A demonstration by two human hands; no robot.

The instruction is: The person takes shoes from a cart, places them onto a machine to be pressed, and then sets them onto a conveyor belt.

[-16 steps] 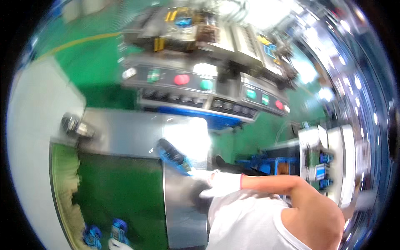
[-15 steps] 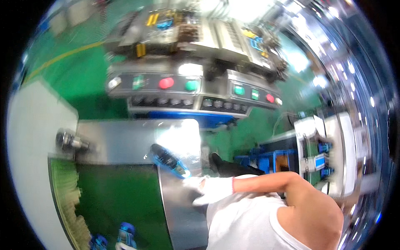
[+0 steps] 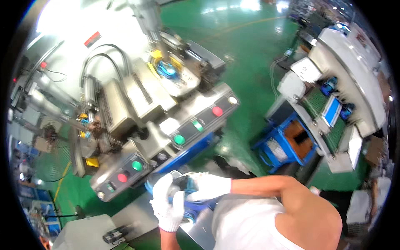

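Both of my hands wear white knitted gloves. They meet at lower centre around a blue and dark shoe (image 3: pixel 188 183), partly hidden by the gloves and blurred. My right hand (image 3: pixel 211 186) comes in from the right, its fingers closed on the shoe. Opposite it, my left hand (image 3: pixel 167 206) reaches up from the lower edge, fingers and thumb curled about the shoe's left side. Just beneath the hands, more blue (image 3: pixel 191 213) shows; I cannot tell whether it belongs to the same shoe. Under it lies a shiny metal tabletop (image 3: pixel 143 212).
A two-station machine stands ahead, with a control panel (image 3: pixel 204 121) on the right and another panel (image 3: pixel 125 171) on the left. A blue shoe upper (image 3: pixel 166 70) sits on its right station. At right are a blue crate stand (image 3: pixel 287 139) and a white-hooded conveyor (image 3: pixel 354 79) carrying blue shoes.
My view has swung right, toward the machine. The shoe, earlier low over the metal tabletop beside my right hand, is now between both hands. My left hand has come into view.
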